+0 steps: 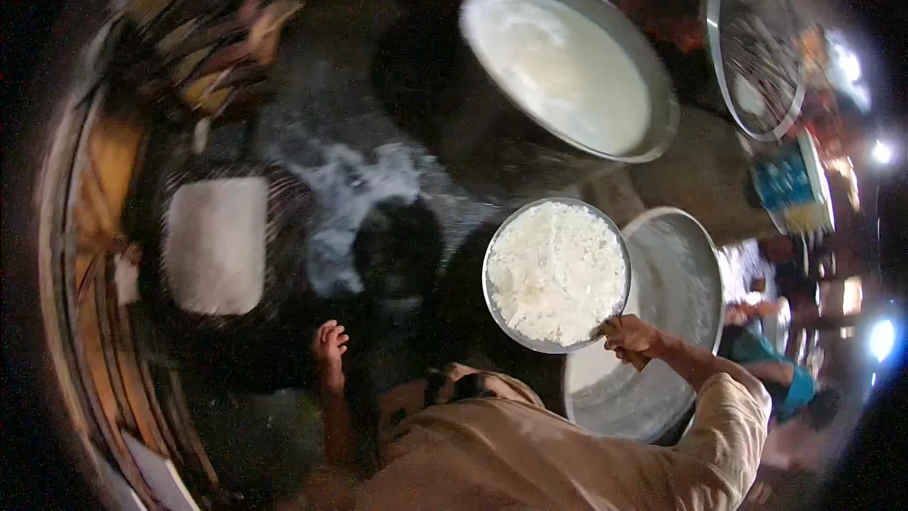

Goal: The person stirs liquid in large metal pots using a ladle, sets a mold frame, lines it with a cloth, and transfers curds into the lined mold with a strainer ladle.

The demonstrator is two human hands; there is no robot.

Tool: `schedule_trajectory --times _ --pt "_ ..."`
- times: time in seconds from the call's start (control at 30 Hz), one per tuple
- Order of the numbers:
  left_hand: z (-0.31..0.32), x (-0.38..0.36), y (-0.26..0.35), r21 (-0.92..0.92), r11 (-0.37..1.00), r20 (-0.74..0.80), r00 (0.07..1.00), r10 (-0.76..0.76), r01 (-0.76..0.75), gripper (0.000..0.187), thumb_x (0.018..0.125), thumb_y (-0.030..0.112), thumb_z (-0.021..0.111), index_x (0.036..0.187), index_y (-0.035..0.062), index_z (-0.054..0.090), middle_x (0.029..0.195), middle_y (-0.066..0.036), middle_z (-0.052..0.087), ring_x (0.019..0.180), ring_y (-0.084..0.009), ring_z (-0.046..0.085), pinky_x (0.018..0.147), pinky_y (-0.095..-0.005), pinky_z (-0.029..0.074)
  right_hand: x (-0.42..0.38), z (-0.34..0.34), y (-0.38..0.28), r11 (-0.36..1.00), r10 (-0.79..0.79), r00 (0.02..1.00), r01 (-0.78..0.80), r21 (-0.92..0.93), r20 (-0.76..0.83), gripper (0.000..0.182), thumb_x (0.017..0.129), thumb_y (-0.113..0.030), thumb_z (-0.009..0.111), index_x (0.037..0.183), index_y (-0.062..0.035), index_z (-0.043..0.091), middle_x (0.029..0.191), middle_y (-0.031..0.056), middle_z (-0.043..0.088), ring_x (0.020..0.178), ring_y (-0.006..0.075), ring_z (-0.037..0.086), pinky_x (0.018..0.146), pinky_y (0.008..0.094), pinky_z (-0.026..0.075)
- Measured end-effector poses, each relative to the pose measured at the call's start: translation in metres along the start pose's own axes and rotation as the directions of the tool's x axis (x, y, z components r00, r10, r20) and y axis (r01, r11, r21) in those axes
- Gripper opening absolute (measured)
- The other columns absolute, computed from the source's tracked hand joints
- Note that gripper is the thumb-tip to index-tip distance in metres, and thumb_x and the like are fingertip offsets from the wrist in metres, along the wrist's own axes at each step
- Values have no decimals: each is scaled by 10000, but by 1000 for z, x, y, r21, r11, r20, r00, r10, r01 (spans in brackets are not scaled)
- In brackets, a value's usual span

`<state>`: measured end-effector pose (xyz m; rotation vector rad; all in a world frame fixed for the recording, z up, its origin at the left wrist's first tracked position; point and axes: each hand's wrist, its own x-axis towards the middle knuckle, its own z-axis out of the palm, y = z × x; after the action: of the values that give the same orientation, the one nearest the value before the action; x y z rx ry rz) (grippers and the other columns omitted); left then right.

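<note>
My right hand (629, 339) is closed on the edge or handle of a round metal pan (489, 276), which is heaped with a white, crumbly food (556, 270). The pan is held above the left rim of a large metal basin (673, 274) with some white stuff inside. My left hand (330, 341) hangs in the dark area at lower centre, its fingers loosely curled and apart, touching nothing. Above the pan stands a big metal vessel (665, 123) of whitish liquid (567, 71).
A pale rectangular slab (218, 246) lies at the left, near stacked wood (203, 47). At the upper right are a round metal tray (721, 47) and a blue-and-white container (790, 185). Another person (785, 374) in teal is at the right edge.
</note>
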<state>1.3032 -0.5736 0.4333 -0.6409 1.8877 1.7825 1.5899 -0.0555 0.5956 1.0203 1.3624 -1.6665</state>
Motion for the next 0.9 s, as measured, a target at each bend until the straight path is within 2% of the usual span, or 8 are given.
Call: schedule_trajectory --times 0.07,0.17,0.3,0.57,0.7,0.77,0.83,0.9 --pt "-93 48 -50 -158 984 20 997 -75 78 356 854 231 591 1158 47 557 980 -84 602 776 -190 604 623 -342 477 58 36 -27 950 -127 992 122 -287 1 333 843 -140 598 1152 -39 527 767 15 540 587 117 515 522 293 474" --pt "-172 46 -44 -221 975 -205 975 -86 40 445 824 261 645 1202 53 535 1090 -114 595 922 -241 615 717 -403 510 179 108 -77 960 -162 962 102 262 219 308 799 -123 618 1087 -23 571 798 35 564 604 102 516 565 277 479" --pt "-231 28 -79 -522 777 -332 923 195 -352 553 804 355 671 1240 60 499 1192 -96 547 1062 -247 555 838 -446 472 306 283 -185 676 -346 900 436 -594 267 340 759 -131 632 1071 -8 578 817 53 590 636 120 522 598 297 471" --pt "-277 -34 -126 -583 812 -473 823 -313 -26 512 815 390 642 1195 72 513 1176 -87 525 1038 -248 534 828 -456 452 557 583 -232 978 -149 940 186 -97 307 416 752 -156 693 1118 -70 516 828 65 583 634 195 578 500 301 483" --pt "-265 -72 -166 -693 721 -459 785 -417 -21 465 819 373 636 1154 71 523 1118 -81 531 982 -235 536 778 -429 449 583 650 -254 935 -315 662 92 344 680 323 766 -208 680 1012 -39 558 752 74 578 564 194 564 453 321 464" --pt "-260 -79 -174 -723 691 -448 772 -451 -16 442 821 364 633 1134 71 529 1089 -78 534 954 -228 537 753 -416 448 661 663 -232 846 -375 669 531 -59 642 234 765 -194 676 911 -37 584 684 73 564 533 198 553 438 331 457" --pt "-252 -81 -186 -746 666 -431 768 -473 -10 419 824 356 631 1114 70 534 1060 -74 537 926 -221 538 727 -402 446 622 687 -266 997 -31 906 56 -47 422 157 742 -158 686 744 -29 597 582 67 540 481 206 535 415 347 448" --pt "-247 -79 -190 -757 653 -421 775 -471 -14 396 826 348 628 1094 70 539 1031 -71 539 898 -215 539 702 -389 445 635 690 -257 985 -164 909 169 21 384 136 756 -138 672 757 -19 607 583 75 541 473 207 527 413 350 446"
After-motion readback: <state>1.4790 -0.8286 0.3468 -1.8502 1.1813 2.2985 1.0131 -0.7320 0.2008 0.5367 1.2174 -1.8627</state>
